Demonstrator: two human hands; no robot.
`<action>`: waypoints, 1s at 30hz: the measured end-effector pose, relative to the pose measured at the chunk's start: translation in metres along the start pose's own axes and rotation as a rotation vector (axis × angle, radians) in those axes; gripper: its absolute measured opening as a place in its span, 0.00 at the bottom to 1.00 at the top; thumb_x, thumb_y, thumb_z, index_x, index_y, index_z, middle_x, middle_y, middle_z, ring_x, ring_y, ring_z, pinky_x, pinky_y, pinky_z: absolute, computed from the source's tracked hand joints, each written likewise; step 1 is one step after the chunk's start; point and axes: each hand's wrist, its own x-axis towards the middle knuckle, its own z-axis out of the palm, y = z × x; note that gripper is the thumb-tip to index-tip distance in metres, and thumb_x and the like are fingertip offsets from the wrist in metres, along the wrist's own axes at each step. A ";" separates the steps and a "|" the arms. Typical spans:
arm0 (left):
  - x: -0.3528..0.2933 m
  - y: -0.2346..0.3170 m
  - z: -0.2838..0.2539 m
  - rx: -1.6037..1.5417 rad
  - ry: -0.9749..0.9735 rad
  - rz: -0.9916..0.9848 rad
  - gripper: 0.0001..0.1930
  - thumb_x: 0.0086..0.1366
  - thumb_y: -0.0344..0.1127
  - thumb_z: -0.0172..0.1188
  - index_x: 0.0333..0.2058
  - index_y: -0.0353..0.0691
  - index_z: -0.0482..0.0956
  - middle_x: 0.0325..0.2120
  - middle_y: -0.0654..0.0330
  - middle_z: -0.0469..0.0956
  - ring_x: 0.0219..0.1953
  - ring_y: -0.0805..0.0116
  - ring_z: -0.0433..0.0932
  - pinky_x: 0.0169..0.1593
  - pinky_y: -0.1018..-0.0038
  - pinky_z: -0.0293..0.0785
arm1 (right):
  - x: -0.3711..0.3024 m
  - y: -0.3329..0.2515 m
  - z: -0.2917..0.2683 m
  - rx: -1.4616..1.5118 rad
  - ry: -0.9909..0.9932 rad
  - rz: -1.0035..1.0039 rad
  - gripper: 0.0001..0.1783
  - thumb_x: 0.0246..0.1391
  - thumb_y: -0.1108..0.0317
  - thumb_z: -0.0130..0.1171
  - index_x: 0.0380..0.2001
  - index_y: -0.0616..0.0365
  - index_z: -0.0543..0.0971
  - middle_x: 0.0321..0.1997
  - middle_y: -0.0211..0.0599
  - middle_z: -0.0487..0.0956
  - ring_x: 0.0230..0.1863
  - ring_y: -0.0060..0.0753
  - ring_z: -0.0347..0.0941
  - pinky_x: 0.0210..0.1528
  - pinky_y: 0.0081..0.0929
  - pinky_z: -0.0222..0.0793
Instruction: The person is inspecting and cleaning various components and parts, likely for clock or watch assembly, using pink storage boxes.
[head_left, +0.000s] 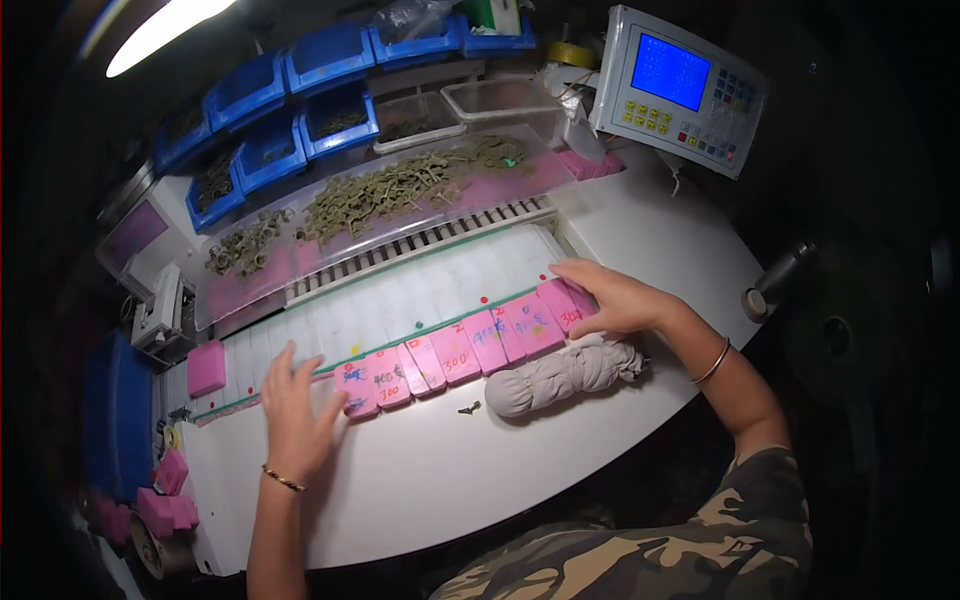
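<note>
A row of pink foam-like blocks [462, 357] with handwritten marks lies along the near side of a white slatted bed [400, 285] with green edge strips. At the row's left end is my left hand [298, 410], its fingers spread and its thumb beside the end block; whether it touches cannot be told. My right hand [622, 300] curves around the right-end pink block [565, 303], fingers at its far edge and thumb at its near edge. Just below lies a grey-white rolled cloth bundle [565, 378]. One small dark metal-looking piece [469, 409] rests on the white tabletop [400, 480].
A clear tray [215, 290] behind the bed holds many small greenish metal-looking parts [385, 195]. Blue bins [330, 60] stand at the back. A control panel with a blue screen [672, 72] is at the back right. A single pink block [207, 368] sits at the left.
</note>
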 end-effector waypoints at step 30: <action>-0.023 0.011 -0.012 -0.101 0.032 -0.063 0.26 0.62 0.35 0.65 0.57 0.37 0.72 0.66 0.42 0.60 0.69 0.43 0.57 0.70 0.51 0.51 | -0.012 0.028 -0.112 -0.908 0.936 0.179 0.19 0.49 0.72 0.64 0.46 0.53 0.73 0.65 0.40 0.66 0.68 0.51 0.57 0.65 0.56 0.58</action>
